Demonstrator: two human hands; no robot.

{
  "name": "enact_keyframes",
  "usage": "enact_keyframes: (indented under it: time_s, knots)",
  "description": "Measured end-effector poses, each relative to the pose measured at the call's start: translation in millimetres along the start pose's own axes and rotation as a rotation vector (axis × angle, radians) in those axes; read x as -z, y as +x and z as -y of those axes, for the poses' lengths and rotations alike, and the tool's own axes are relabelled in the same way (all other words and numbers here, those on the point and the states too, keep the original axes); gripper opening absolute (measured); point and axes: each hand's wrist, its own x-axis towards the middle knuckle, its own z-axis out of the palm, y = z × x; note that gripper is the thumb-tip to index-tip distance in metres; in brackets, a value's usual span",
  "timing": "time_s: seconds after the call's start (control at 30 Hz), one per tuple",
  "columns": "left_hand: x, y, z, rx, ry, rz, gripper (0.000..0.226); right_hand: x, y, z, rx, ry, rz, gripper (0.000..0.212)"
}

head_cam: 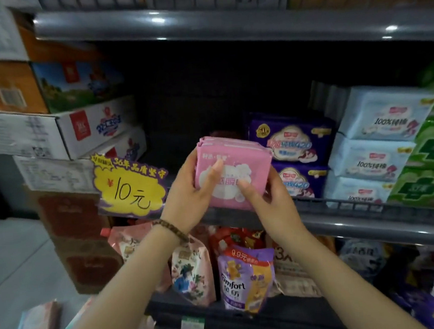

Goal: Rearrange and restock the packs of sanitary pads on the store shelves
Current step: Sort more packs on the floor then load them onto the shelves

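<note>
The held pack [233,170], between the left hand [194,192] and right hand [268,199], is before the middle shelf [373,225]. On it, at 3 o'clock, lies a stack of two packs [293,152], with a stack of three packs [374,145] beyond. A price sign [131,190] hangs at 9 o'clock, cartons [58,131] at 10, pouches [246,274] at 6.

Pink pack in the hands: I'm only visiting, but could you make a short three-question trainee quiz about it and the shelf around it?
1. True or false: the left hand and the right hand both grip the pink pack.
2. Which packs sit on the shelf just right of the pink pack? A. purple packs B. black packs C. orange packs
3. Fill in: the yellow sign left of the hands shows a price of ___ 元.

Key: 1 true; 2 A; 3 10.
</note>
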Motion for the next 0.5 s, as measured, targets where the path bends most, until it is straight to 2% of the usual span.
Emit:
enact_keyframes:
  time_s: [0.1, 0.33, 0.4, 0.5]
  knots:
    - [16, 37, 23, 0.033, 0.07, 0.02, 0.058, -6, 42, -8, 0.036, -0.108, 0.043, 0.055]
    - [34, 115, 94, 0.193, 0.403, 0.261, 0.093, -9, 108, -69, 0.007, -0.408, 0.132, 0.091]
    - [32, 122, 107, 0.262, 0.416, 0.29, 0.089, -12, 115, -78, 0.008, -0.503, 0.117, 0.087]
    - [28, 129, 120, 0.217, 0.498, 0.329, 0.088, -18, 116, -85, 0.078, -0.737, 0.112, 0.069]
